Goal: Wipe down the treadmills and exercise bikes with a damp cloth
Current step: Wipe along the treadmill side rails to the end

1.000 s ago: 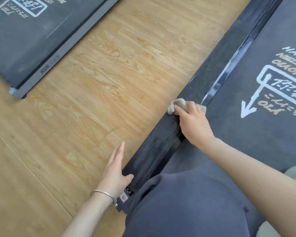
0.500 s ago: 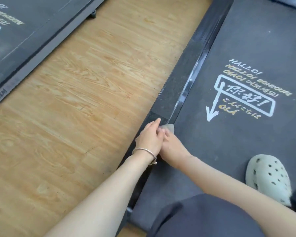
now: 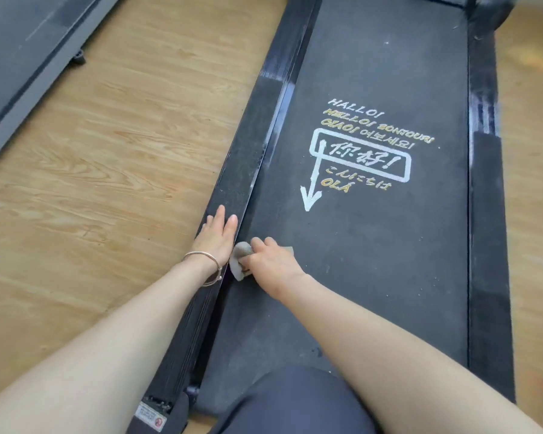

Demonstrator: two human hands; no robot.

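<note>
Head view: right hand (image 3: 271, 261) is bunching the grey cloth (image 3: 239, 260), its grip curling round the wad and pressing it onto the treadmill belt (image 3: 373, 277), just beside the left side rail (image 3: 242, 158). On that rail the left hand (image 3: 218, 238) is lying flat, grip spread, fingers straight, holding nothing. Cloth is looking soft, light and limp; judged easy to crumple and prone to sliding out. Best holding it bunched at the middle, loose edges tucked under the palm.

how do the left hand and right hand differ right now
The left hand lies flat with straight fingers; the right hand curls round the cloth. The left hand rests on the side rail, the right hand on the belt beside it. The left wrist wears a bracelet, the right wrist none. Both are bare.
</note>
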